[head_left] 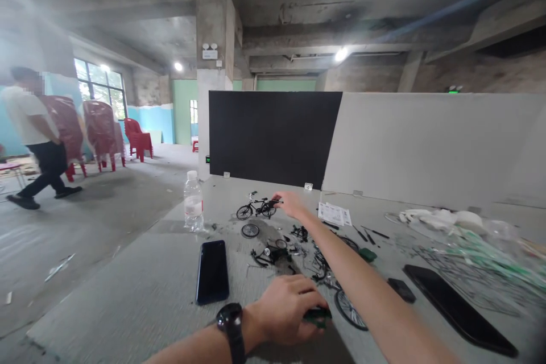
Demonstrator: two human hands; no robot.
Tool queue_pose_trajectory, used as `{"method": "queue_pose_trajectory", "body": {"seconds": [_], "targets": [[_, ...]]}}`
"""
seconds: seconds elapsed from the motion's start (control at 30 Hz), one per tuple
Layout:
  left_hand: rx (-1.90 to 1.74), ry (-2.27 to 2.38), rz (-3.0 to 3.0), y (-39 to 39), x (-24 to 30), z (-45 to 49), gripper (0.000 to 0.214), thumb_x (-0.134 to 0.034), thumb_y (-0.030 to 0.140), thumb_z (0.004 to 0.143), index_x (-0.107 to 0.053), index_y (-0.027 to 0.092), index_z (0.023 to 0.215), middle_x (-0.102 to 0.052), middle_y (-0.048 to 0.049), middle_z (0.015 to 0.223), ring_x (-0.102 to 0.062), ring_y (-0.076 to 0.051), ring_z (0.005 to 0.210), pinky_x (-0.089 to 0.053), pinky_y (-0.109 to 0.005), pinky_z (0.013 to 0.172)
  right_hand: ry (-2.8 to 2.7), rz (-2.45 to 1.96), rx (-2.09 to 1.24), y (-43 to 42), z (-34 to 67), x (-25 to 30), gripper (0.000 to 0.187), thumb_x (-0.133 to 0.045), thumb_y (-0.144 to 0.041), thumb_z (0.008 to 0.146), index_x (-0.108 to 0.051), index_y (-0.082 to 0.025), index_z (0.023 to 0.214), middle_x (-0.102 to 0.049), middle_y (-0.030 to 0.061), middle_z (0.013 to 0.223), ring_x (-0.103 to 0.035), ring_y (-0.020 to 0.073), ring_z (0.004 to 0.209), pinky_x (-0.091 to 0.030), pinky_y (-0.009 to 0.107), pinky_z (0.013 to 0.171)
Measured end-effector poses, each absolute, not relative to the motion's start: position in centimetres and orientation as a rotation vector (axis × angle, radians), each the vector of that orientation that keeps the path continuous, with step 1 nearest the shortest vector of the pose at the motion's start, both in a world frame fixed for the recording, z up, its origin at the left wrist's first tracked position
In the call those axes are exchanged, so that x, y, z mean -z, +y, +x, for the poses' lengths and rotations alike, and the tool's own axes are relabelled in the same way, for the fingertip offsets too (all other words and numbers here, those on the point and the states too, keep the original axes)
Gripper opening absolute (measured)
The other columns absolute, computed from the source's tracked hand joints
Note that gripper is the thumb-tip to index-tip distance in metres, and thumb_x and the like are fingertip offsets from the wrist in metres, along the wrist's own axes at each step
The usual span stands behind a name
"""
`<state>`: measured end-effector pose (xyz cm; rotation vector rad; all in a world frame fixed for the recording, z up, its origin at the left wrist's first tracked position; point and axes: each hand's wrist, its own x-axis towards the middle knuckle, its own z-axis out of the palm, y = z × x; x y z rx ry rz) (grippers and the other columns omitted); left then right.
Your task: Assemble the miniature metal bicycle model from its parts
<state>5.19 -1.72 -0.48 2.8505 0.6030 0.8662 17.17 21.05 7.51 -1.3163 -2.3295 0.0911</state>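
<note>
A small black model bicycle [257, 206] stands upright on the grey table [170, 278]. My right hand [290, 203] reaches across to it, its fingers closed at the rear end, over the back wheel. Nearer to me, my left hand [292, 304], with a black watch at the wrist, curls around a dark green piece [316, 314] whose kind I cannot make out. Between the hands lie a loose spoked wheel [250, 231] and a cluster of black model bicycle parts [273, 253]. A larger spoked wheel [350, 310] lies right of my left hand, partly behind my right forearm.
A water bottle [193, 205] and a phone [212, 272] are on the left. Printed sheets [335, 214], several thin tools [367, 234], a black tray [460, 310] and plastic bags [478, 233] lie right. Partition panels [273, 139] close the back. A person [34, 131] walks by red chairs [139, 136].
</note>
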Motion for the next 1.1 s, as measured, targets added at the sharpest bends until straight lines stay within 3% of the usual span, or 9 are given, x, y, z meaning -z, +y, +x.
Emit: {"method": "queue_pose_trajectory", "body": {"seconds": [0.83,1.0,1.1], "targets": [[-0.888,0.585,2.881,-1.8,0.7,5.2,0.027,-0.061,0.029,0.086,-0.062,0.018,0.111,-0.068,-0.0049,0.100,-0.064,-0.020,0.090,-0.050,-0.029,0.078,-2.376,-1.400,-0.002,22.1,16.6,-6.2,0.027,-0.072,-0.026,0.085,-0.076,-0.026,0.111,-0.074,0.0065,0.120,-0.066,0.0280,0.114,-0.050,0.035,0.093],[-0.863,0.599,2.872,-1.9,0.4,5.1,0.028,-0.061,0.030,0.086,-0.062,0.018,0.111,-0.068,-0.0050,0.101,-0.063,-0.019,0.090,-0.050,-0.029,0.079,-2.349,-1.414,0.004,21.5,16.8,-6.9,0.037,-0.077,-0.027,0.080,-0.073,-0.024,0.117,-0.073,0.0096,0.123,-0.066,0.0305,0.115,-0.050,0.039,0.096],[-0.874,0.598,2.865,-1.9,0.4,5.1,0.027,-0.061,0.030,0.087,-0.063,0.018,0.111,-0.068,-0.0047,0.102,-0.063,-0.019,0.092,-0.050,-0.029,0.080,-2.325,-1.396,0.018,20.2,17.6,-7.3,0.033,-0.073,-0.028,0.084,-0.072,-0.021,0.117,-0.071,0.0101,0.126,-0.064,0.0296,0.119,-0.047,0.039,0.100]]}}
